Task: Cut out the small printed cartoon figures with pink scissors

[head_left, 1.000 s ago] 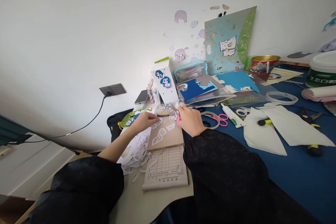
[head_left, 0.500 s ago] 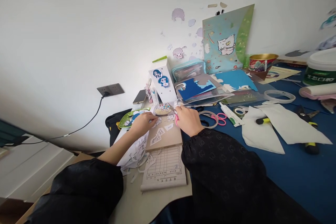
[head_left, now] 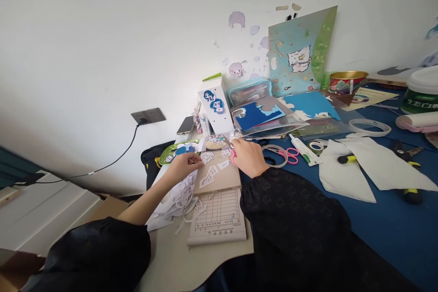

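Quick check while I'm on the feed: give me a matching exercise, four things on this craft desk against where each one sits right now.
Things:
1. left hand
2. right hand
3. phone
4. gold tin

Places:
A. far back by the wall, right of the green and blue folder
B. on a small paper cutout at the left edge of the brown card
C. at the pink scissor handles, right of the brown card
D. left of the white box with blue figure stickers

Pairs: 1-B, 2-C, 3-D, 4-A
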### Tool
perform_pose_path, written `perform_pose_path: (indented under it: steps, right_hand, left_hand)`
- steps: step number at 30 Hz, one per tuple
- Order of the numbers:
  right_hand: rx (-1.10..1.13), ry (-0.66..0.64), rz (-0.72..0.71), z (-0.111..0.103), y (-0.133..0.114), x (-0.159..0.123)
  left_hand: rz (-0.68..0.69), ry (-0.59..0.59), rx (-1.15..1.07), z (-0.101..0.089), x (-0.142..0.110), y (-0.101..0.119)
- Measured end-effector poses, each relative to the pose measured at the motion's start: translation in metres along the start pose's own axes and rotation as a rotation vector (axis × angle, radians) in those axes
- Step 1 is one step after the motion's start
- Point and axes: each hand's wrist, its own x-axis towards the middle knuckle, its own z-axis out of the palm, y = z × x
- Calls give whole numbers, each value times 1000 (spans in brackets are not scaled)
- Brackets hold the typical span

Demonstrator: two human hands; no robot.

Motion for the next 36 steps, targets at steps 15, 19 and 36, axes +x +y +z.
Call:
perform_pose_path:
  steps: [15,19,36]
  right_hand:
    - [167,-10,22,3,2,1]
    - [294,-16,60,7,4,1]
    - [1148,-203,-18,-8,-42,-21]
  left_hand:
    - [-250,-213,-455,-4,9,-1]
    - [-216,-87,-502,-10,1,3]
    - [160,78,-1015,18,-52,18]
